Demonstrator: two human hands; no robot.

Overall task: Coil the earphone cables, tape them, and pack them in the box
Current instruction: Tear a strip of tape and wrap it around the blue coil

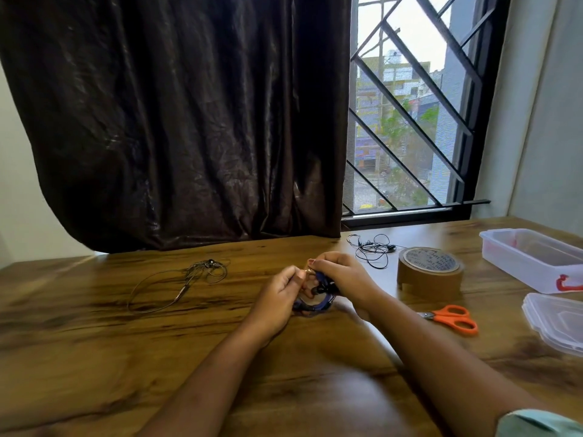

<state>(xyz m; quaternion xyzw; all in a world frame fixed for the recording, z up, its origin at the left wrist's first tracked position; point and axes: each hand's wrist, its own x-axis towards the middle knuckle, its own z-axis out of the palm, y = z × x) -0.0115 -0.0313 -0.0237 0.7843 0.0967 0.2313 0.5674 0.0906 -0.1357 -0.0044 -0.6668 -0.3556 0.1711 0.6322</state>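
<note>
Status: on set 1 of 3, at the taping step by my read.

- Blue cable point(315, 303) is wound into a small ring and held just above the middle of the worktop point(94, 342), between both hands.
- Left hand point(279, 299): grip closed on the near-left side of the ring, fingers curled round it.
- Right hand point(345, 279): grip closed on the far-right side. Its fingertips pinch at the top of the ring, where a small brownish bit shows. Probably a tape piece, but it's too blurred to confirm.
- Ring orientation: the open face tilts up toward the camera. It's roughly round, so no strong long axis, maybe slightly wider left to right. The earbud ends look tucked at the right side, under the right hand.

Not yet done:
- Grey earphones point(189, 279) lie loose toward the left half of the worktop. The loop's long axis runs from near-left to far-right.
- Black earphones point(372, 250) are a loose tangle near the far edge, just left of the tape roll point(429, 272). No clear axis.
- Box point(533, 257) sits open at the far-right corner, with its lid point(558, 323) off and lying nearer along the right edge. I can't see any cable inside.

The tape roll lies flat, hole up. Scissors point(454, 318) lie just near of it, blades pointing left toward the hands.
</note>
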